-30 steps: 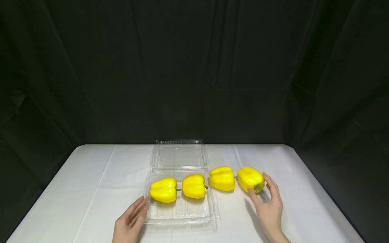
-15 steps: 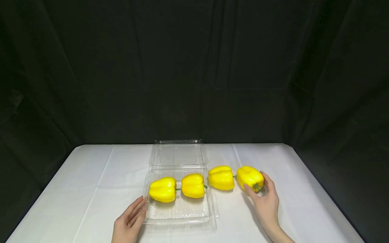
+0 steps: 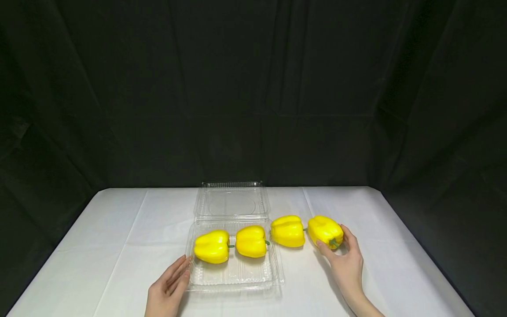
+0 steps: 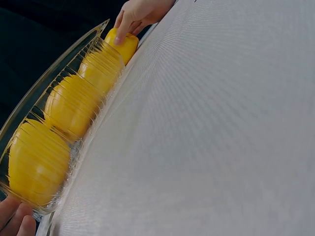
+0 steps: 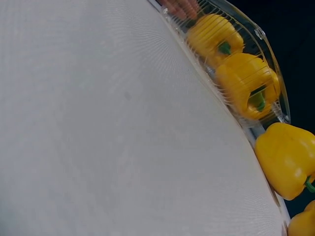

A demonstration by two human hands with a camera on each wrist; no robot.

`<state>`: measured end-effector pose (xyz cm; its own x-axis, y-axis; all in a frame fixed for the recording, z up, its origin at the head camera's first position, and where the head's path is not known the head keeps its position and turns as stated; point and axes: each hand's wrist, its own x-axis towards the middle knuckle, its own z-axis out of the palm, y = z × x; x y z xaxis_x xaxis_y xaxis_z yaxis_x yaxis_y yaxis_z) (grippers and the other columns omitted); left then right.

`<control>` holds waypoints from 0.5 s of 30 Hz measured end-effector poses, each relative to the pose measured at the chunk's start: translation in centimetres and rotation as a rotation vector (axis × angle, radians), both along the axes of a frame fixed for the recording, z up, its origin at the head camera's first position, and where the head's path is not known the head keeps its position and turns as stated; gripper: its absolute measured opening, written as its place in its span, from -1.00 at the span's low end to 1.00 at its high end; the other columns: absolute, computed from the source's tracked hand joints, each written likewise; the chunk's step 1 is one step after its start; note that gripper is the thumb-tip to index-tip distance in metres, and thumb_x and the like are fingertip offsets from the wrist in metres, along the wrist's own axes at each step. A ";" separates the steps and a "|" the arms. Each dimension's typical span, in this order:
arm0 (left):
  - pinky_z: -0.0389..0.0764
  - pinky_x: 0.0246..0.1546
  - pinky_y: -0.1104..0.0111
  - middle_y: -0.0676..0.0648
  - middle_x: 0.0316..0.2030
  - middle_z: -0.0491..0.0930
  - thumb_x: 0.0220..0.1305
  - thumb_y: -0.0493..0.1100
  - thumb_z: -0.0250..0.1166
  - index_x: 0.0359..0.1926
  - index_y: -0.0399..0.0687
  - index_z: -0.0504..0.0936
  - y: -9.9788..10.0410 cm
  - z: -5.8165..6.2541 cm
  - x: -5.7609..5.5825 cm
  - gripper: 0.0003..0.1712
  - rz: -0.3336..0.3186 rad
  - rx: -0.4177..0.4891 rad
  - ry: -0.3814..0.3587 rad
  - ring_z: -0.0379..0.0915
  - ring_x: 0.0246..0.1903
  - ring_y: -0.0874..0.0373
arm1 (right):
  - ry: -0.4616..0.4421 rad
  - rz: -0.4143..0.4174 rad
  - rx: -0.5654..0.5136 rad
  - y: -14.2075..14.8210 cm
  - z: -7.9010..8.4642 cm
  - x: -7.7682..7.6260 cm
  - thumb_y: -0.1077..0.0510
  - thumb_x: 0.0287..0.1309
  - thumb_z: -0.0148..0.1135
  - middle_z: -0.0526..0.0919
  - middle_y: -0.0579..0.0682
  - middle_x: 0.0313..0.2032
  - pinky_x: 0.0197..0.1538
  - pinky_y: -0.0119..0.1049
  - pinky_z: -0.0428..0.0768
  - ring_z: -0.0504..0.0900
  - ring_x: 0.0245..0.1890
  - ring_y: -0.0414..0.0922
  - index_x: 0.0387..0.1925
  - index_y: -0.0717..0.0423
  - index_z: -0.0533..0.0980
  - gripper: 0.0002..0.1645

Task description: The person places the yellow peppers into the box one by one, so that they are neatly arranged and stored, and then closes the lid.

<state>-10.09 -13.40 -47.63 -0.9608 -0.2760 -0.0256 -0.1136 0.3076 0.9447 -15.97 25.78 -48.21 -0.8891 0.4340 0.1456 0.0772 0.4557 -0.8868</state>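
Bell pepper (image 3: pixel 324 230), yellow, is pinched between thumb and fingers of the right hand (image 3: pixel 347 260), just beside a second pepper (image 3: pixel 287 230) on the white tablecloth (image 3: pixel 400 264). Two more peppers (image 3: pixel 211 246) are contained in a clear plastic clamshell (image 3: pixel 237 276), its lid (image 3: pixel 231 204) folded back. Its left wall is touched by the left hand (image 3: pixel 168 286), fingers relaxed. Black drapery (image 3: pixel 237 97) is hung behind.

Fingers (image 5: pixel 181 8) apparently touch the clear container (image 5: pixel 260 34) holding peppers (image 5: pixel 239 78).

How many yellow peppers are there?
4: first pepper and second pepper in the clear box, third pepper on the table right of it, fourth pepper gripped by the right hand.
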 end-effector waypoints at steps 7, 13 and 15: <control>0.68 0.04 0.47 -0.19 0.15 0.63 0.40 -0.25 0.22 0.29 -0.22 0.49 -0.1 0.0 0.1 -0.53 0.001 0.000 0.003 0.59 0.14 -0.03 | -0.009 0.001 -0.009 0.0 -0.1 0.0 -0.02 0.08 0.52 0.23 0.26 0.45 0.52 0.39 -0.09 0.18 0.45 0.27 0.53 0.08 0.07 0.13; 0.68 0.04 0.48 -0.19 0.15 0.63 0.39 -0.26 0.22 0.29 -0.23 0.49 -0.1 -0.1 0.1 -0.53 -0.001 0.005 0.015 0.59 0.14 -0.03 | -0.029 -0.015 0.001 0.1 -0.1 -0.1 -0.03 0.10 0.51 0.22 0.25 0.46 0.53 0.37 -0.06 0.18 0.45 0.26 0.54 0.06 0.06 0.13; 0.68 0.04 0.48 -0.19 0.15 0.63 0.39 -0.26 0.22 0.29 -0.23 0.49 -0.1 -0.1 0.1 -0.53 -0.001 0.003 0.013 0.59 0.14 -0.03 | -0.034 -0.021 0.001 0.1 -0.2 -0.1 -0.04 0.10 0.50 0.22 0.24 0.46 0.53 0.36 -0.04 0.18 0.45 0.26 0.54 0.05 0.06 0.13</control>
<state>-10.03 -13.45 -47.72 -0.9613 -0.2752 -0.0145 -0.1014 0.3044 0.9471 -16.08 25.83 -48.39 -0.8840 0.4529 0.1160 0.1170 0.4546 -0.8830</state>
